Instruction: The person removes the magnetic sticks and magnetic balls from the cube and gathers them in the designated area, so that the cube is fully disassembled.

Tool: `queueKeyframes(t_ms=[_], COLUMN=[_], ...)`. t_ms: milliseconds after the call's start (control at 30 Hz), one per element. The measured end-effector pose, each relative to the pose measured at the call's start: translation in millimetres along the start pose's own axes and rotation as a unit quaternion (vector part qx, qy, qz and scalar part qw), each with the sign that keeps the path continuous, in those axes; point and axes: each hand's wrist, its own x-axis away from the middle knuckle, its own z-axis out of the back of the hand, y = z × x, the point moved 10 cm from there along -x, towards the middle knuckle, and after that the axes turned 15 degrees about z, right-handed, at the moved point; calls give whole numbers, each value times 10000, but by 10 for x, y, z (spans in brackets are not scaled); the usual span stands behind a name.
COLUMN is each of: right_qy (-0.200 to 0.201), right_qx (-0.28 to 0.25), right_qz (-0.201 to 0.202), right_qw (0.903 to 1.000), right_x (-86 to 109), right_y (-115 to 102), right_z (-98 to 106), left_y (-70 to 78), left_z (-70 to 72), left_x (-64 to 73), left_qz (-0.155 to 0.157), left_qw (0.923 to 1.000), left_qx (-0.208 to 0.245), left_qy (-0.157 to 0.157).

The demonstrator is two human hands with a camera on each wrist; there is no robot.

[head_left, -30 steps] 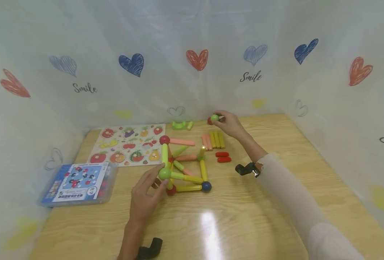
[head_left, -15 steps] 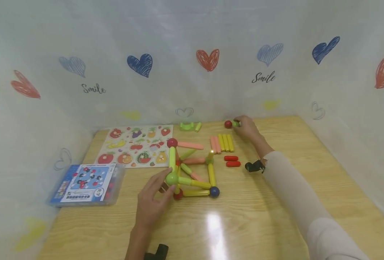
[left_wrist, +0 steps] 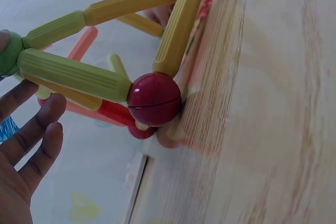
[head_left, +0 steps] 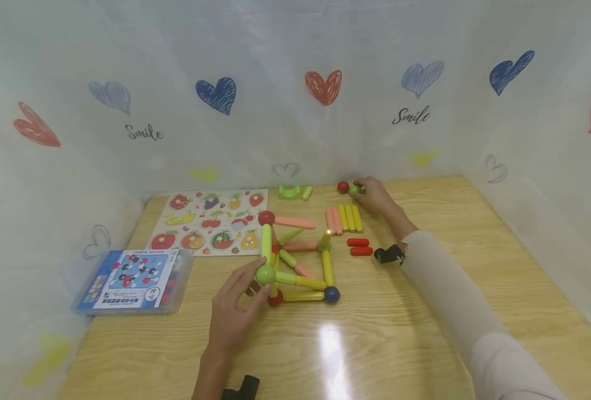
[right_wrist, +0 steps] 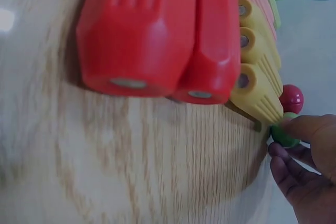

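In the head view my left hand (head_left: 237,300) pinches a green ball (head_left: 265,274) at the near left corner of a frame of magnetic sticks and balls. Yellow, light green and pink rods join this frame; a blue ball (head_left: 331,294) and a dark red ball (head_left: 274,298) form its lower front corners. Seen from the left wrist, a yellow rod (left_wrist: 178,30) runs between those two. At the back of the table my right hand (head_left: 377,195) holds another green ball (head_left: 356,190) between thumb and fingers, right beside a loose red ball (head_left: 343,187).
Pink rods (head_left: 333,221), yellow rods (head_left: 350,218) and two red rods (head_left: 359,247) lie right of the frame. Behind it are a green cradle-shaped piece (head_left: 289,193) and a short green rod (head_left: 307,193). A fruit picture board (head_left: 210,222) and a plastic box (head_left: 132,281) lie left.
My right hand has lowered the green ball to the table beside the red ball, then both balls shifted slightly left. My left hand keeps its place on the frame. The head view has turned slightly.
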Motion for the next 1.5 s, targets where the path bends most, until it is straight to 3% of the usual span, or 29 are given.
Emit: queueKeyframes(t_ms=[500, 700, 867, 1133, 1333, 1400, 1500], right_qy=[7, 283, 139, 188, 326, 258, 17], right_qx=[-63, -269, 116, 393, 621, 817, 1254], right_qz=[102, 40, 427, 369, 956, 1387, 2098], right_qw=[9999, 9992, 9989, 9984, 9930, 9866, 9697], right_x=[-70, -71, -104, -86, -219, -286, -375], right_y=[-96, -179, -342, -383, -741, -905, -1110], right_z=[-41, 68, 50, -14, -79, -150, -310], left_y=[-28, 1, 5, -19, -7, -3, -2], left_z=[-9, 10, 28, -9, 13, 11, -8], left_x=[-15, -23, -22, -12, -28, -27, -14], left_qz=[50, -20, -4, -83, -122, -134, -141], left_qw=[10000, 10000, 10000, 10000, 9999, 9999, 9998], left_qx=[-33, -34, -50, 32, 16, 46, 119], left_qy=[-13, -3, 16, -19, -2, -9, -7])
